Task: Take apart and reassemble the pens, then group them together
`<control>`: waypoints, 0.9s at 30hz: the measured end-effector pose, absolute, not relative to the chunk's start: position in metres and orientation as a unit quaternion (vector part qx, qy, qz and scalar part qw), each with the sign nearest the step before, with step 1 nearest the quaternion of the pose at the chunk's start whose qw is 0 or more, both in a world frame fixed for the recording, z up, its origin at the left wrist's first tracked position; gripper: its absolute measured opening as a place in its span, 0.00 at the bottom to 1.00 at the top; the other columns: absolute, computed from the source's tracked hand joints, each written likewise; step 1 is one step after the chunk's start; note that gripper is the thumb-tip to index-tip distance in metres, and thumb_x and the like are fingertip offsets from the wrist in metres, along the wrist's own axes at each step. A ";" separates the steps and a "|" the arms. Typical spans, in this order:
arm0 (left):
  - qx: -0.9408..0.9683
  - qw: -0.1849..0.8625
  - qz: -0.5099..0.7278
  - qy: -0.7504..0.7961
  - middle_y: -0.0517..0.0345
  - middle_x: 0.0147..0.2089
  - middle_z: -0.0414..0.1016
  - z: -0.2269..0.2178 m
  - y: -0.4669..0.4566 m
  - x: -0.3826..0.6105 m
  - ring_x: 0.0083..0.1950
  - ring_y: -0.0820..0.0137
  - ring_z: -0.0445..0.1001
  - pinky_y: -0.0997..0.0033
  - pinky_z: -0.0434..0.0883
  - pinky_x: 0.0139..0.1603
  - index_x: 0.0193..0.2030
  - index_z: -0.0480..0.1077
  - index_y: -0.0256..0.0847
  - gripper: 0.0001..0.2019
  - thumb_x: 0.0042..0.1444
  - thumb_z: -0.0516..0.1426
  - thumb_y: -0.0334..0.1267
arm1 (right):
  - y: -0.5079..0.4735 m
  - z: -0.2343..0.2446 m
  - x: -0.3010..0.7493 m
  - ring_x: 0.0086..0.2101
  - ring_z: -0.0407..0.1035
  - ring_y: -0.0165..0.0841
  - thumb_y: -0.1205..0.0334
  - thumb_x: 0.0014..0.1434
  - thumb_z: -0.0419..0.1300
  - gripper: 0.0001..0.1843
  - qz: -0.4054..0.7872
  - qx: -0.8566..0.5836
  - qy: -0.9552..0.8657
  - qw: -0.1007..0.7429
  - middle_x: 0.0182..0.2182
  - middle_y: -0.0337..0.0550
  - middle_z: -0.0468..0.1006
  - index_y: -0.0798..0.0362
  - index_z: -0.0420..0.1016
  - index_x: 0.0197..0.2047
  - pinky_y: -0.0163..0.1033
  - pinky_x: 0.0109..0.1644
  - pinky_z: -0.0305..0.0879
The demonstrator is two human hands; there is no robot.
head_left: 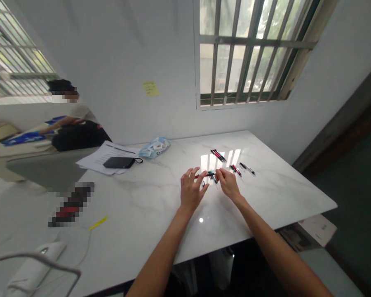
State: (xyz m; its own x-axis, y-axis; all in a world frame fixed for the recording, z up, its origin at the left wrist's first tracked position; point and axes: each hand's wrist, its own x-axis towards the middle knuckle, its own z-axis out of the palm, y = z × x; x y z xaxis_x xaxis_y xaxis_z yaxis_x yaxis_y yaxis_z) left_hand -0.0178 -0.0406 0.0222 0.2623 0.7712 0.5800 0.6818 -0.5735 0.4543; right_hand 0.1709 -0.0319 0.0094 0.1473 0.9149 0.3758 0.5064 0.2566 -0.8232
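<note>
Both of my hands rest over the white marble table [148, 210] near its middle. My left hand [191, 189] has its fingers curled and pinches one end of a red and black pen [208, 174]. My right hand [228, 183] pinches the other end of the same pen. Small pen parts lie on the table just under my fingers. More red and black pens lie close by: a pair [218, 155] farther back, one [235, 170] just right of my right hand, and a black one [247, 168] beyond it.
A black pouch [119, 162] lies on papers [103, 159] at the back left, beside a blue plastic packet [154, 147]. A yellow strip [98, 223] and a white device with cable [34, 268] lie front left. Another person [76, 123] bends over a far bench.
</note>
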 end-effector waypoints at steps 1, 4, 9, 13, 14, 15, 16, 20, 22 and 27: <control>0.793 0.104 0.394 0.453 0.46 0.58 0.78 0.021 -0.039 -0.020 0.63 0.49 0.69 0.52 0.59 0.65 0.54 0.80 0.50 0.15 0.60 0.64 0.41 | -0.038 0.008 0.167 0.25 0.67 0.33 0.42 0.72 0.46 0.29 0.215 -0.572 -0.618 0.495 0.21 0.39 0.73 0.49 0.68 0.25 0.37 0.34 0.58; 0.769 0.245 0.385 0.448 0.51 0.39 0.83 0.016 -0.042 -0.029 0.43 0.57 0.76 0.63 0.66 0.51 0.45 0.83 0.51 0.08 0.60 0.64 0.43 | -0.053 0.004 0.163 0.23 0.64 0.33 0.40 0.71 0.48 0.28 0.242 -0.566 -0.613 0.495 0.20 0.36 0.70 0.49 0.68 0.25 0.37 0.32 0.57; 0.770 0.260 0.321 0.486 0.53 0.34 0.82 0.010 -0.071 -0.052 0.33 0.62 0.75 0.70 0.61 0.38 0.42 0.83 0.50 0.13 0.65 0.58 0.50 | -0.073 -0.002 0.161 0.33 0.71 0.34 0.48 0.68 0.55 0.17 0.321 -0.478 -0.665 0.477 0.30 0.39 0.78 0.50 0.77 0.36 0.38 0.40 0.65; 0.754 0.284 0.311 0.505 0.58 0.27 0.76 0.010 -0.098 -0.060 0.28 0.66 0.71 0.70 0.58 0.34 0.43 0.82 0.47 0.16 0.68 0.54 0.51 | -0.087 -0.005 0.151 0.39 0.74 0.36 0.50 0.63 0.62 0.14 0.422 -0.435 -0.626 0.490 0.39 0.43 0.81 0.50 0.80 0.43 0.39 0.43 0.69; 0.745 0.290 0.321 0.508 0.60 0.26 0.74 0.011 -0.102 -0.058 0.27 0.67 0.70 0.71 0.57 0.33 0.46 0.81 0.47 0.16 0.68 0.55 0.51 | -0.089 -0.006 0.149 0.39 0.74 0.36 0.50 0.62 0.63 0.14 0.437 -0.432 -0.608 0.503 0.38 0.43 0.81 0.51 0.81 0.41 0.39 0.43 0.70; 0.736 0.297 0.332 0.510 0.62 0.25 0.72 0.010 -0.106 -0.056 0.26 0.68 0.69 0.71 0.58 0.33 0.47 0.80 0.47 0.16 0.67 0.55 0.52 | -0.091 -0.008 0.147 0.38 0.74 0.35 0.49 0.61 0.64 0.14 0.448 -0.432 -0.587 0.517 0.36 0.43 0.81 0.52 0.81 0.38 0.40 0.43 0.70; 0.727 0.307 0.344 0.509 0.62 0.25 0.71 0.010 -0.108 -0.053 0.26 0.69 0.68 0.71 0.58 0.33 0.47 0.79 0.46 0.16 0.66 0.56 0.53 | -0.093 -0.009 0.145 0.36 0.73 0.35 0.48 0.60 0.66 0.15 0.459 -0.432 -0.565 0.533 0.33 0.42 0.80 0.52 0.80 0.36 0.39 0.42 0.70; 0.674 0.405 0.378 0.489 0.62 0.24 0.66 -0.001 -0.111 -0.036 0.25 0.71 0.62 0.72 0.57 0.30 0.36 0.77 0.41 0.22 0.66 0.54 0.57 | -0.096 -0.015 0.146 0.33 0.73 0.33 0.49 0.54 0.71 0.17 0.514 -0.422 -0.460 0.588 0.33 0.41 0.80 0.50 0.81 0.42 0.39 0.39 0.71; 0.621 0.491 0.390 0.471 0.64 0.22 0.59 -0.009 -0.112 -0.029 0.23 0.73 0.57 0.73 0.55 0.26 0.34 0.76 0.39 0.26 0.65 0.52 0.61 | -0.096 -0.017 0.154 0.36 0.75 0.35 0.51 0.53 0.73 0.19 0.521 -0.413 -0.427 0.614 0.37 0.43 0.82 0.49 0.80 0.45 0.40 0.42 0.73; 0.522 0.577 0.433 0.455 0.67 0.22 0.54 -0.016 -0.119 -0.023 0.21 0.77 0.50 0.76 0.49 0.22 0.36 0.74 0.38 0.27 0.59 0.56 0.64 | -0.085 -0.020 0.212 0.43 0.78 0.40 0.52 0.54 0.70 0.16 0.393 -0.478 -0.451 0.643 0.41 0.47 0.84 0.50 0.79 0.43 0.45 0.50 0.73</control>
State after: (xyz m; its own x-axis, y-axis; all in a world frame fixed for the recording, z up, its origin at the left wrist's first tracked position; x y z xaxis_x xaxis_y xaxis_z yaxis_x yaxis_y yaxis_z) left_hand -0.0235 -0.1186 -0.0163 0.2118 0.9746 -0.0728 -0.0252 0.0799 0.9965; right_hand 0.2123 -0.0846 -0.0200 0.2842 0.9368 0.2041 -0.0754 0.2341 -0.9693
